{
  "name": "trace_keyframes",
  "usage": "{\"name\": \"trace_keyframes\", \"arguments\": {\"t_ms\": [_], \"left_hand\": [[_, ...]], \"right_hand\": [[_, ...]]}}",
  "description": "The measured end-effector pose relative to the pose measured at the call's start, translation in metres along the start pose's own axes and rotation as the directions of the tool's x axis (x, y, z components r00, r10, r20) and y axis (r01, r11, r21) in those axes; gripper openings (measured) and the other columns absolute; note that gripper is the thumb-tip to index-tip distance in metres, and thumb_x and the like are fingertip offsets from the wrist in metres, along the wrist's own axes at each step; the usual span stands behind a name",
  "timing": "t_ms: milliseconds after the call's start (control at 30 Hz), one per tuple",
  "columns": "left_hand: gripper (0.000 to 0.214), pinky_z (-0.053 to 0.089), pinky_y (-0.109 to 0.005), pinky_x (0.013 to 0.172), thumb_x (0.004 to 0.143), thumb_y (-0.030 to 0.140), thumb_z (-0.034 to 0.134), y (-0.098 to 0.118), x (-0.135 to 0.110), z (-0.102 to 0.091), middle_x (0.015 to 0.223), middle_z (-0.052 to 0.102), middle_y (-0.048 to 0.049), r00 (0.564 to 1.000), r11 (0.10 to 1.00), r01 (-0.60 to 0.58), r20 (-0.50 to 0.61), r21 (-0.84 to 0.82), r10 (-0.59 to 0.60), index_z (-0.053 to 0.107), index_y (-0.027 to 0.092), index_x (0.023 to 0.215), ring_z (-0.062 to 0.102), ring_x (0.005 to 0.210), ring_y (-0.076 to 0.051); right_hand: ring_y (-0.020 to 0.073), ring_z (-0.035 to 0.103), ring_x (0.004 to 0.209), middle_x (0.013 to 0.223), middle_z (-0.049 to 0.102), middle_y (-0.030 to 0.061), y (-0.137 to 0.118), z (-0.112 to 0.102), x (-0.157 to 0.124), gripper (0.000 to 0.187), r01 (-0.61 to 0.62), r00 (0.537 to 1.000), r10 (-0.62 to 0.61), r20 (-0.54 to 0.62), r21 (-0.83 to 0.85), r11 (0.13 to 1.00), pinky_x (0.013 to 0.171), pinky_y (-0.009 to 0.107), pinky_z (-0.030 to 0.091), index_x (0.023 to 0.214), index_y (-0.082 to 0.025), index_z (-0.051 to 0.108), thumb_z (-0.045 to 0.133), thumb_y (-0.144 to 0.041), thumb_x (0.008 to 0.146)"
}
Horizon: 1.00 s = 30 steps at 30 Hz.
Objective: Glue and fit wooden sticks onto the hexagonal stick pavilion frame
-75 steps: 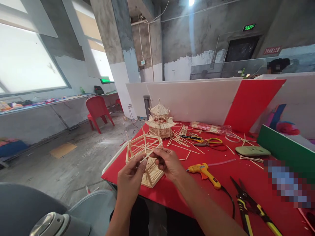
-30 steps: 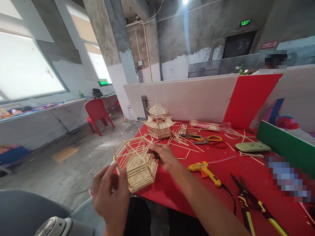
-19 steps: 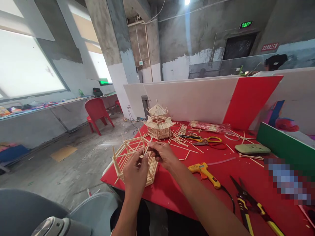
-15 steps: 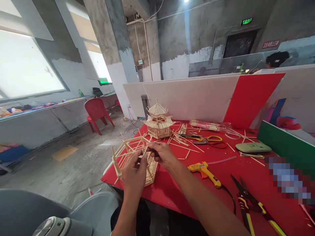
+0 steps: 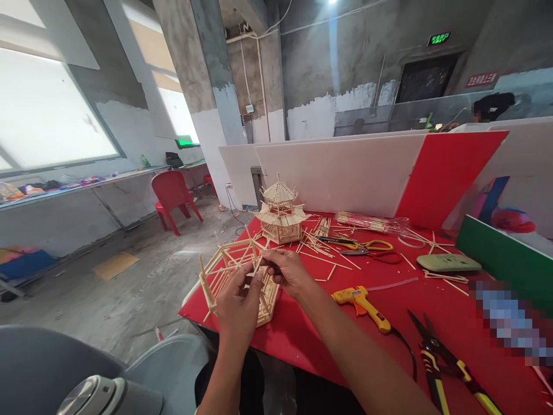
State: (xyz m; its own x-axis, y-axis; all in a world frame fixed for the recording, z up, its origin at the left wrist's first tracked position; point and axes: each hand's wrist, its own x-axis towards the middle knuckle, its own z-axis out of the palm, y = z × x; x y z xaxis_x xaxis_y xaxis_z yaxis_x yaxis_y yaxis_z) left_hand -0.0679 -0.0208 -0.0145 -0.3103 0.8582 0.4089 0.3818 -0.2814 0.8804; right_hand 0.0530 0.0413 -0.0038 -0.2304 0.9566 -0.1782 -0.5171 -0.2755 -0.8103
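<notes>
A wooden-stick frame (image 5: 211, 271) with upright posts and a slatted floor lies at the table's near left corner. Over it, my left hand (image 5: 239, 294) pinches a thin wooden stick (image 5: 258, 265) between thumb and fingers. My right hand (image 5: 285, 270) is closed at the same stick's upper end, its fingertips close to the left ones. Whether the stick touches the frame I cannot tell, since my hands cover part of it. Just behind stands a small stick pavilion (image 5: 280, 216) with a two-tiered roof.
On the red table (image 5: 311, 340) lie a yellow glue gun (image 5: 363, 305), large shears (image 5: 436, 346), red-handled scissors (image 5: 371, 253), a green case (image 5: 448, 263) and loose sticks (image 5: 319, 245). White boards (image 5: 337, 173) rise behind. A grey bin (image 5: 173, 369) stands at lower left.
The view has shifted slightly, so the scene sits a little further right. Both hands keep their pinch on the stick, with hardly any movement.
</notes>
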Motion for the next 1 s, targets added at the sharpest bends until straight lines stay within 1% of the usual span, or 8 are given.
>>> {"name": "trace_keyframes", "arguments": {"t_ms": [233, 367, 400, 467, 533, 667, 833, 1000], "left_hand": [[0.029, 0.055, -0.027, 0.058, 0.087, 0.034, 0.065, 0.019, -0.014, -0.006, 0.107, 0.073, -0.0095, 0.984, 0.979, -0.170, -0.034, 0.116, 0.175, 0.073, 0.021, 0.111, 0.068, 0.073, -0.017], [0.017, 0.055, -0.028, 0.071, 0.088, 0.025, 0.065, 0.032, -0.028, -0.044, 0.105, 0.073, -0.0068, 0.834, 0.882, -0.313, -0.341, 0.353, 0.433, 0.076, 0.024, 0.101, 0.068, 0.084, -0.018], [0.017, 0.055, -0.030, 0.078, 0.087, 0.026, 0.065, 0.026, -0.028, -0.056, 0.103, 0.073, -0.0066, 0.809, 0.885, -0.263, -0.412, 0.383, 0.419, 0.076, 0.023, 0.099, 0.068, 0.089, -0.019], [0.019, 0.054, -0.031, 0.081, 0.088, 0.032, 0.063, 0.000, -0.022, -0.078, 0.108, 0.072, -0.0068, 0.859, 0.935, -0.106, -0.443, 0.339, 0.258, 0.076, 0.022, 0.098, 0.067, 0.090, -0.020], [0.028, 0.055, -0.030, 0.079, 0.086, 0.037, 0.065, -0.036, -0.013, -0.091, 0.112, 0.071, -0.0086, 0.921, 0.979, 0.089, -0.389, 0.185, -0.011, 0.075, 0.020, 0.106, 0.068, 0.097, -0.022], [0.051, 0.054, -0.031, 0.087, 0.083, 0.042, 0.068, -0.093, 0.009, -0.087, 0.126, 0.069, -0.0130, 0.919, 0.942, 0.278, -0.232, -0.187, -0.318, 0.064, 0.016, 0.126, 0.066, 0.111, -0.023], [0.057, 0.054, -0.031, 0.092, 0.084, 0.048, 0.062, -0.098, 0.032, -0.071, 0.123, 0.071, -0.0143, 0.939, 0.889, 0.278, -0.093, -0.364, -0.331, 0.060, 0.014, 0.131, 0.068, 0.112, -0.023], [0.054, 0.054, -0.044, 0.097, 0.088, 0.046, 0.060, -0.075, 0.002, -0.062, 0.115, 0.074, -0.0148, 0.962, 0.920, 0.238, -0.053, -0.312, -0.267, 0.060, 0.014, 0.131, 0.067, 0.114, -0.029]], "right_hand": [[0.0021, 0.045, 0.042, 0.061, 0.066, -0.0013, 0.000, 0.003, -0.006, 0.032, 0.034, 0.999, -0.034, -0.013, 0.025, 0.999, 0.033, 0.012, 0.023, 0.066, -0.014, 0.066, 0.086, -0.035, 0.053], [0.0017, 0.043, 0.043, 0.061, 0.063, -0.0042, -0.009, -0.004, -0.024, 0.036, 0.080, 0.996, -0.078, -0.030, 0.058, 0.995, 0.033, 0.012, 0.023, 0.071, -0.016, 0.067, 0.088, -0.037, 0.052], [0.0021, 0.044, 0.044, 0.061, 0.062, -0.0048, -0.010, -0.009, -0.031, 0.036, 0.094, 0.995, -0.092, -0.029, 0.067, 0.993, 0.034, 0.012, 0.024, 0.072, -0.016, 0.067, 0.089, -0.038, 0.053], [0.0036, 0.048, 0.047, 0.061, 0.062, -0.0048, -0.005, -0.019, -0.046, 0.036, 0.119, 0.993, -0.116, -0.039, 0.092, 0.989, 0.034, 0.012, 0.027, 0.075, -0.017, 0.068, 0.090, -0.037, 0.056], [0.0060, 0.053, 0.051, 0.064, 0.064, -0.0031, 0.013, -0.028, -0.061, 0.034, 0.123, 0.990, -0.112, -0.087, 0.133, 0.984, 0.035, 0.013, 0.032, 0.077, -0.018, 0.070, 0.090, -0.038, 0.059], [0.0142, 0.067, 0.068, 0.085, 0.075, 0.0024, 0.076, -0.031, -0.083, 0.040, 0.054, 0.960, 0.021, -0.278, 0.260, 0.964, 0.042, 0.018, 0.047, 0.083, -0.022, 0.070, 0.090, -0.044, 0.057], [0.0248, 0.073, 0.099, 0.103, 0.078, 0.0067, 0.127, -0.021, -0.089, 0.037, 0.011, 0.968, 0.070, -0.240, 0.321, 0.947, 0.072, 0.033, 0.061, 0.084, -0.025, 0.068, 0.088, -0.046, 0.061], [0.0209, 0.071, 0.099, 0.107, 0.076, 0.0024, 0.105, -0.032, -0.062, 0.034, 0.152, 0.947, -0.070, -0.314, 0.242, 0.958, 0.073, 0.030, 0.060, 0.086, -0.026, 0.069, 0.086, -0.043, 0.063]]}}
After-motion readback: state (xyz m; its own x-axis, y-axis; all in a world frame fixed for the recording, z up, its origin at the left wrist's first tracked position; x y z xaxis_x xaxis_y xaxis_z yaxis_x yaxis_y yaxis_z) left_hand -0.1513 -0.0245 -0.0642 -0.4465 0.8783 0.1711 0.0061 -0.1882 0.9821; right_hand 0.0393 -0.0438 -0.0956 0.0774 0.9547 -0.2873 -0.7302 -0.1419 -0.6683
